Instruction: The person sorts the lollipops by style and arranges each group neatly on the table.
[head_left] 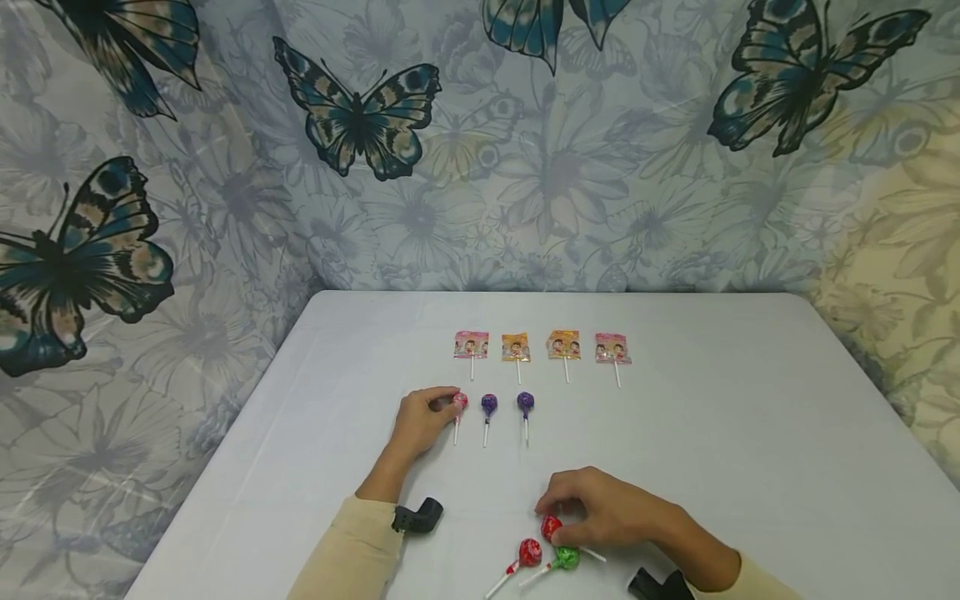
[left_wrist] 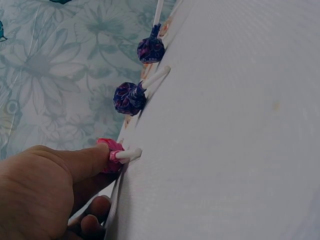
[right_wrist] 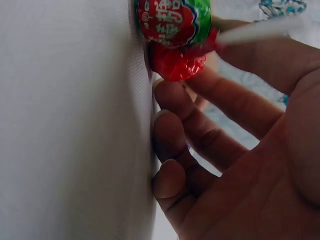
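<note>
My left hand [head_left: 418, 423] pinches the head of a pink lollipop [head_left: 461, 402], whose stick points toward me. To its right lie a purple lollipop [head_left: 489, 405] and a second purple lollipop [head_left: 526, 402], forming a row. Closer to the front, my right hand [head_left: 611, 510] holds a red lollipop [head_left: 551, 527] between thumb and fingers, its stick poking out below the thumb. Right beside the thumb is a green lollipop [head_left: 570, 558], and another red lollipop [head_left: 530, 552] lies to its left. In the right wrist view the red wrapper [right_wrist: 177, 65] sits against the fingertips, partly hidden.
Behind the purple lollipops, several flat-packed lollipops in pink and orange wrappers [head_left: 564, 343] stand in a row across the white table [head_left: 712, 400]. Wallpaper with butterflies [head_left: 360, 117] rises at the table's back edge and left side. A black wrist camera [head_left: 420, 517] shows at the left sleeve.
</note>
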